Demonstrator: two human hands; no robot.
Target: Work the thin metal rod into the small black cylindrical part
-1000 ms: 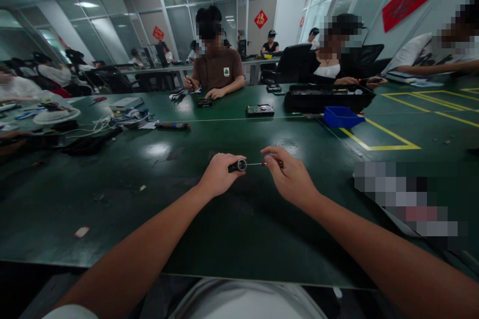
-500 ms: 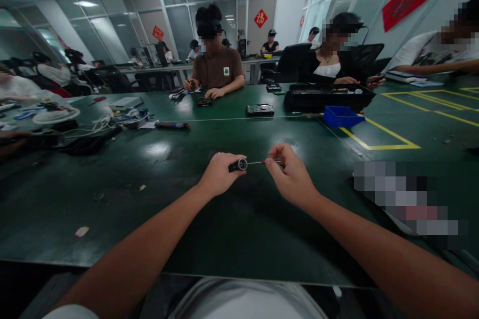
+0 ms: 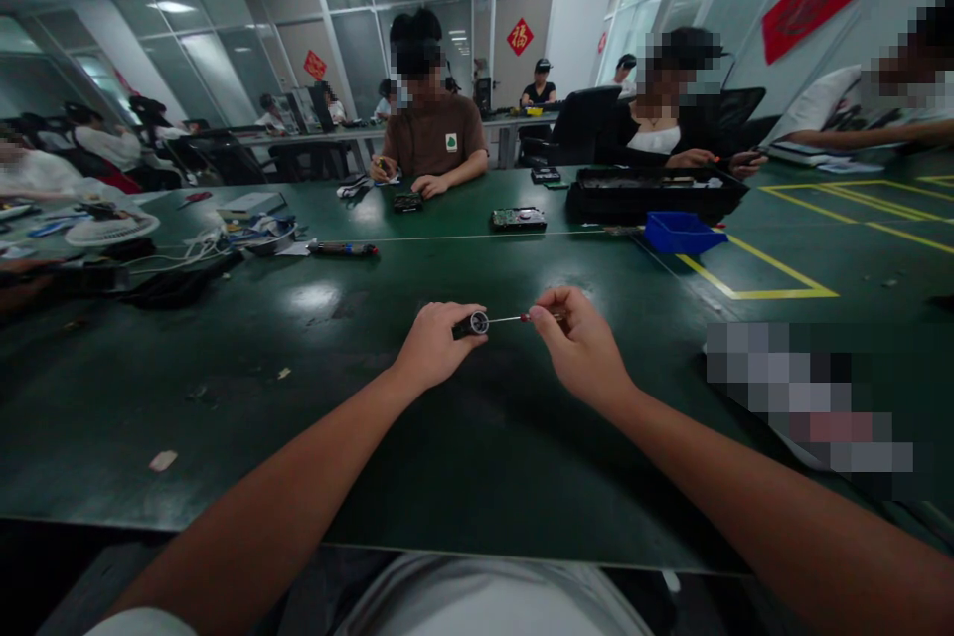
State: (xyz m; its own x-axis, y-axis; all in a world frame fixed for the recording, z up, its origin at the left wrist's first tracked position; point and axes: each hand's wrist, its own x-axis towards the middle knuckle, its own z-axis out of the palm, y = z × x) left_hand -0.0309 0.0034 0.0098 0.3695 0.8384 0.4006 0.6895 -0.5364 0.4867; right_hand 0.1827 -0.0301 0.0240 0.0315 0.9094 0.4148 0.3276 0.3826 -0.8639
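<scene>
My left hand is closed around a small dark cylinder with a silver ring at its open end; its exact kind I cannot make out. That end faces right. From the other side my right hand pinches a screwdriver with a red collar by its handle, mostly covered by the fingers. The thin metal shaft points left and its tip reaches the cylinder's open end. How deep the tip sits does not show. Both hands are held over the green table.
Across the table a person in a brown shirt works by a hard drive. A blue bin stands before a black case. Left lie a dark pen-shaped tool and a white fan; a blurred-out item lies right.
The cylinder has shifted slightly left and up in my left hand. My right thumb and fingers have changed their hold on the screwdriver handle, its shaft still at the cylinder's end.
</scene>
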